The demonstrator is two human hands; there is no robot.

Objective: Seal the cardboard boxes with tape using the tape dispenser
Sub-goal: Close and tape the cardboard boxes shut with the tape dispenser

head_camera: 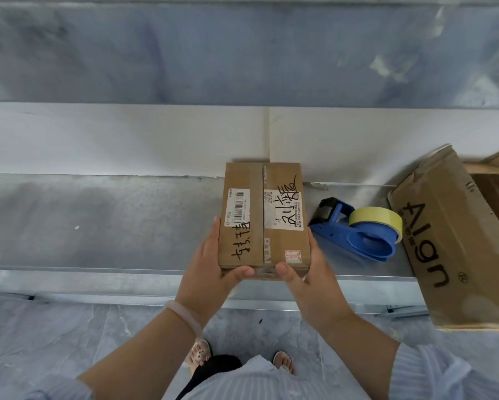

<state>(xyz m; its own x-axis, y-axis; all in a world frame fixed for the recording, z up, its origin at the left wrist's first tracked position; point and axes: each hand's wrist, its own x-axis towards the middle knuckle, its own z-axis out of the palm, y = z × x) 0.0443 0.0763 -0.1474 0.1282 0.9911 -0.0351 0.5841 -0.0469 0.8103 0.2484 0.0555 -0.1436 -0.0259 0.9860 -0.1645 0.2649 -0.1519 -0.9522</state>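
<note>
A small cardboard box (264, 217) is held over a grey metal bench (98, 220), its long axis pointing away from the person toward the wall, with the closed flap seam running lengthwise. On top are a barcode label, a white QR-code sticker, black handwritten marker characters and the printed letters "RTN".

The left hand (216, 264) and right hand (306, 272) grip its near end, thumbs on the end face and fingers along the sides.

Just to the right lies a blue tape dispenser (358, 241) holding yellow tape, beside a large box (456, 241) printed "Align".
</note>
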